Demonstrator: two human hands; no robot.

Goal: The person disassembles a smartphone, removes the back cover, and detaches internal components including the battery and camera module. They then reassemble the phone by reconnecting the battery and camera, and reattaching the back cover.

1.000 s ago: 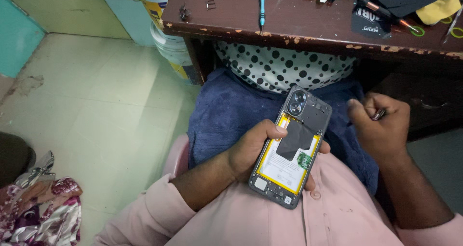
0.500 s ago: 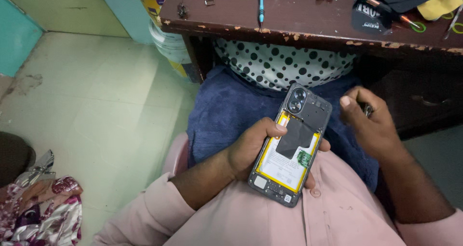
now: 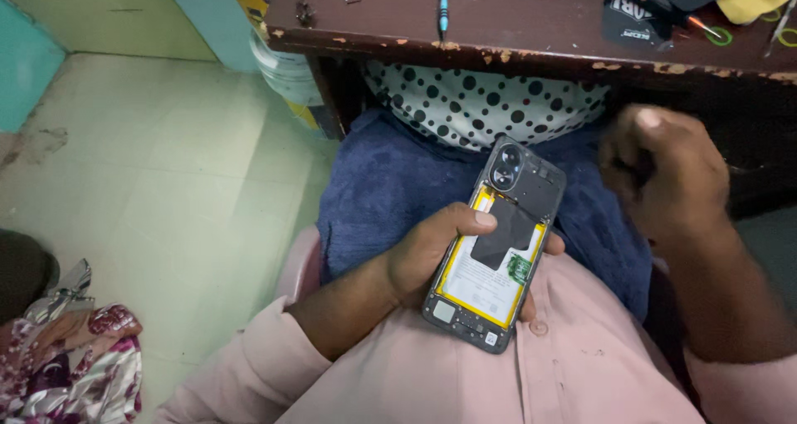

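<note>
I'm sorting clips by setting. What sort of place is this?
Probably a small phone repair spot. The left hand holds an opened phone with its battery bare, and the worn wooden table carries a blue screwdriver and other small tools. The right hand is closed.

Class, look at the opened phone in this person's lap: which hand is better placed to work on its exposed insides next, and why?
Probably the right hand: it hovers curled beside the phone, gripping nothing visible. The left hand is wrapped around the phone's edge, steadying it, so it is occupied.
</note>
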